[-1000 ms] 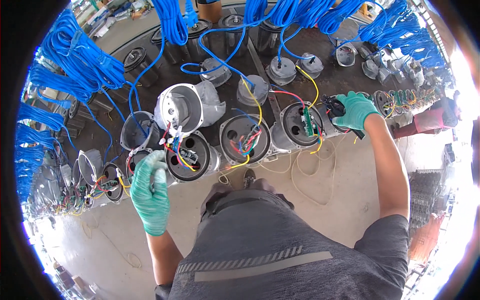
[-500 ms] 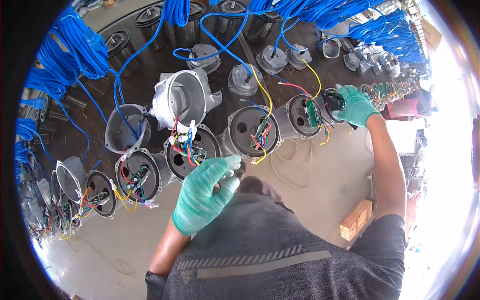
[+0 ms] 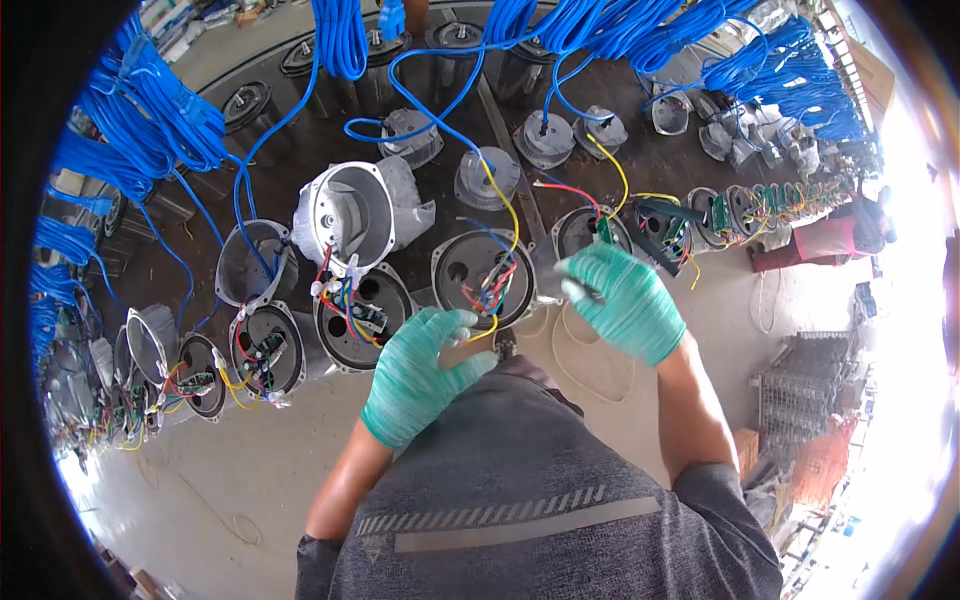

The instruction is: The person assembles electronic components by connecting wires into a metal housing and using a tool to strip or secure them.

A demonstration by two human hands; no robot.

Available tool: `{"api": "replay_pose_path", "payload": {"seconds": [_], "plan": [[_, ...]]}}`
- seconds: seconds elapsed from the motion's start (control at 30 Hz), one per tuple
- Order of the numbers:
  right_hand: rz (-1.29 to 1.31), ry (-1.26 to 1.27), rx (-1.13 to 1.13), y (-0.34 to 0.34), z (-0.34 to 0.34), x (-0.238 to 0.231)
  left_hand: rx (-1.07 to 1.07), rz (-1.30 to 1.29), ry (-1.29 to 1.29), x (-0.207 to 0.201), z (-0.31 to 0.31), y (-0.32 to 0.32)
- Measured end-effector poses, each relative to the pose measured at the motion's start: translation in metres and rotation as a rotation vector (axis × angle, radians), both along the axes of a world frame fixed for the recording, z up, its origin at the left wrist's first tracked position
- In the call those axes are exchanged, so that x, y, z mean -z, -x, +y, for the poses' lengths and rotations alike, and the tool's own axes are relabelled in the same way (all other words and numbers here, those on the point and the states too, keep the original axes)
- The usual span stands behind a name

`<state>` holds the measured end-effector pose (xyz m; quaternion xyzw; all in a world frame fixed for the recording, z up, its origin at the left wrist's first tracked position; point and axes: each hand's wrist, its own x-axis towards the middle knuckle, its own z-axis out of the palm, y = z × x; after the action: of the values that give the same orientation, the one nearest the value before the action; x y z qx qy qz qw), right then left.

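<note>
Left green-gloved grip [image 3: 420,372] holds thumb and forefinger apart; whether my curled right green-gloved grip [image 3: 628,305] holds anything, I cannot tell. Round grey metal housing [image 3: 457,292] with coloured wires [image 3: 492,297] lies ahead-right of my left, the nearer hand.

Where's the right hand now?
In the head view, the right hand is right of centre, overlapping the lower edge of a round grey housing, with the left hand farther left.
</note>
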<state>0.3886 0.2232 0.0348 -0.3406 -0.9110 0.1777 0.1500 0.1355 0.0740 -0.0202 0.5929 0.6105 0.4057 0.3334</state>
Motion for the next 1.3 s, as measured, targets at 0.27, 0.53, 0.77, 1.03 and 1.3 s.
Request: {"api": "replay_pose_path", "payload": {"seconds": [0.27,0.53,0.77,1.03,1.3], "plan": [[0.018,0.197,-0.306,-0.004,-0.024,0.019,-0.17,-0.07,0.09,-0.007,-0.003,-0.025],[0.109,0.241,-0.402,-0.015,-0.024,0.017,-0.289,-0.377,0.176,0.0,-0.005,-0.045],[0.195,0.348,-0.382,-0.02,-0.022,0.022,-0.386,-0.623,0.211,0.002,-0.01,-0.052],[0.147,0.332,-0.17,-0.007,-0.018,0.047,-0.24,-0.122,0.013,0.009,-0.016,-0.057],[0.232,0.114,-0.197,0.027,-0.007,0.056,-0.307,-0.17,-0.029,0.014,-0.014,-0.063]]}}
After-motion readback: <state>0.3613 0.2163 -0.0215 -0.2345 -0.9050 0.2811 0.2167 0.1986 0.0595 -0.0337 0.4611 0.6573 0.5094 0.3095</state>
